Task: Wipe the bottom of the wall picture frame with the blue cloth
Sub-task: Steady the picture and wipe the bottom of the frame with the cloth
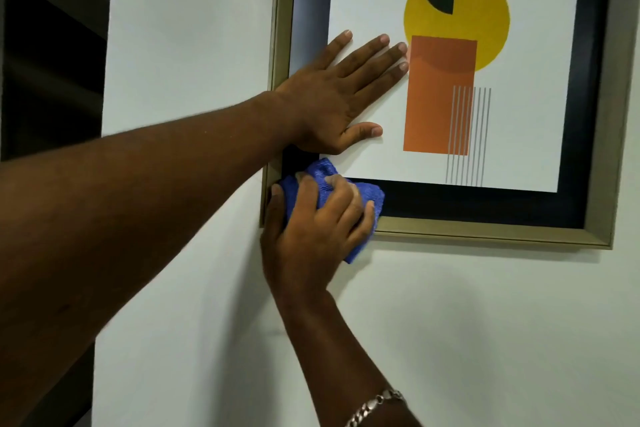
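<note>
A gold-edged picture frame (485, 231) with a black inner border hangs on the white wall, holding a print of a yellow circle and an orange rectangle. My left hand (341, 94) lies flat on the glass at the frame's left side, fingers spread. My right hand (318, 222) is shut on the bunched blue cloth (327, 180), pressing it against the frame's bottom left corner. The cloth covers that corner and hangs a little below the bottom rail.
The white wall (450, 322) stretches below and to the left of the frame. A dark opening (48, 73) lies past the wall's left edge. A silver chain bracelet (375, 406) sits on my right wrist.
</note>
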{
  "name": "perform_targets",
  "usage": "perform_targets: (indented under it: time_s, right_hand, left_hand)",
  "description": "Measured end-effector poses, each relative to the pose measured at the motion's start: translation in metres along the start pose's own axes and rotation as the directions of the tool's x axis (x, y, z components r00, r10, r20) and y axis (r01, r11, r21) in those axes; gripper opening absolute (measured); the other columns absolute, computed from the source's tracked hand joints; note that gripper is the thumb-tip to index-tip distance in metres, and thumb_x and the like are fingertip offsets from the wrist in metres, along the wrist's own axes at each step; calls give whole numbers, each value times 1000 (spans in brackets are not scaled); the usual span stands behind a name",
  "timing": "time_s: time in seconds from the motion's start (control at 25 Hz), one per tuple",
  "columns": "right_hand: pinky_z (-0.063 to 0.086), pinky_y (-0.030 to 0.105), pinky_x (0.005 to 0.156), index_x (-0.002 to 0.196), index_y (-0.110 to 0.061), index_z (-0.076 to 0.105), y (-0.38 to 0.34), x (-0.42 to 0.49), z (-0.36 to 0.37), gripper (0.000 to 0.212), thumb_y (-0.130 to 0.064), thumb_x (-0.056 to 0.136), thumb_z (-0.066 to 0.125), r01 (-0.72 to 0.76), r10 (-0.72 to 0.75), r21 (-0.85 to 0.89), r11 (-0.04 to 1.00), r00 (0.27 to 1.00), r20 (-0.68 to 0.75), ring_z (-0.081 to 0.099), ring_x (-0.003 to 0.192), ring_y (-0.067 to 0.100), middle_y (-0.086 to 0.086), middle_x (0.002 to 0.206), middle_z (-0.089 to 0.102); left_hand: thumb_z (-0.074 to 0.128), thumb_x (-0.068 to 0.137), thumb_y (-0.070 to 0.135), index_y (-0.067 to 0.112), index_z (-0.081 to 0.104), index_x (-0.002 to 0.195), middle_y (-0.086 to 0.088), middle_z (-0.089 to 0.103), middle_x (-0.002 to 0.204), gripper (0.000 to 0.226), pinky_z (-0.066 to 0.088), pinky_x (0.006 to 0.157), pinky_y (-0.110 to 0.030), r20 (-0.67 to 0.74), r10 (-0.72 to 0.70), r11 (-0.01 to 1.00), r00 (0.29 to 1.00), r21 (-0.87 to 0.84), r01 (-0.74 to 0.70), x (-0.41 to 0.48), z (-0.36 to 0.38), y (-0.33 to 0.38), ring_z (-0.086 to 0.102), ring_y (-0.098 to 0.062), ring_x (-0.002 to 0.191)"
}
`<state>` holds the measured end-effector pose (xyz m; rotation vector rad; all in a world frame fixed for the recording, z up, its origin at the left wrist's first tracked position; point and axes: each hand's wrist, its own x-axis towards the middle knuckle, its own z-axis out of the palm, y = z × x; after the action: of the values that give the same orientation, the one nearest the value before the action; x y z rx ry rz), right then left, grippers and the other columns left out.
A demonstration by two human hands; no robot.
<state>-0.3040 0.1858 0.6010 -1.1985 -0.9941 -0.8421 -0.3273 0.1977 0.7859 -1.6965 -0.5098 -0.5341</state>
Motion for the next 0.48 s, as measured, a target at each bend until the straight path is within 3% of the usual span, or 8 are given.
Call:
perform_targets:
  time_s: [0.24, 0.48]
  right_hand:
    - [34, 55, 110, 109, -26, 61, 37, 6, -6, 31, -51, 94, 48, 279, -281, 25, 960, 957, 72, 55, 120, 29, 9, 121, 65]
    - [35, 50, 108, 96, -24, 69, 83, 22, -17, 27, -47, 89, 55, 334, -332, 67, 940, 943, -37, 60, 110, 30, 8, 109, 68]
  left_hand:
    - [11, 95, 61, 12, 0, 155, -14, 3, 165, 79, 7, 122, -57, -61, -19, 1000, 998, 11, 20, -3, 7, 2, 1, -32, 153]
    - [13, 96, 58, 12, 1, 155, -16, 4, 165, 75, 8, 122, -57, -32, -21, 999, 999, 40, 22, -5, 5, 4, 3, -33, 152]
